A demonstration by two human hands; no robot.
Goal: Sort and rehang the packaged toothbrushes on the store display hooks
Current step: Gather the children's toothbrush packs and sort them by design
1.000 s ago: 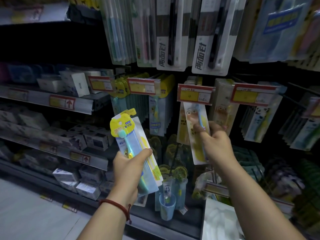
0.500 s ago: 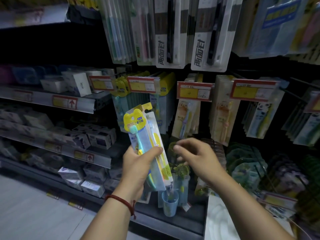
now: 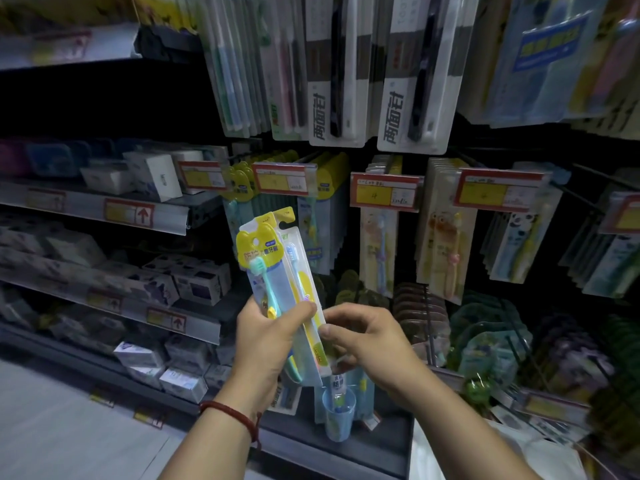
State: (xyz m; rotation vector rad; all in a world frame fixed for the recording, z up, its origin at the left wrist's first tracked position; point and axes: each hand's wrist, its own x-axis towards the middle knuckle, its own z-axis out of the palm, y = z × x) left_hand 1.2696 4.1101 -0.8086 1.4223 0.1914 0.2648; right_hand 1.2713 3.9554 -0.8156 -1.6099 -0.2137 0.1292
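Note:
My left hand (image 3: pixel 266 336) grips two packaged toothbrushes upright. The front pack (image 3: pixel 265 268) has a yellow header and a teal brush. Behind it sits a second pack (image 3: pixel 304 282) with a blue and yellow brush. My right hand (image 3: pixel 367 336) pinches the lower right edge of that rear pack with thumb and fingers. Ahead hang rows of toothbrush packs on display hooks: yellow-topped packs (image 3: pixel 325 216) in the middle, an orange animal pack (image 3: pixel 377 251) where the blue brush pack hangs, more (image 3: pixel 446 237) to its right.
Red and yellow price tags (image 3: pixel 384 190) front each hook. Large adult toothbrush packs (image 3: pixel 412 81) hang above. Shelves with white boxes (image 3: pixel 152 178) run along the left. A blue cup set (image 3: pixel 337 415) stands low, under my hands.
My right hand let go of the pack it hung on the middle hook, drew back down and now pinches the rear pack in my left hand. The left hand rose slightly.

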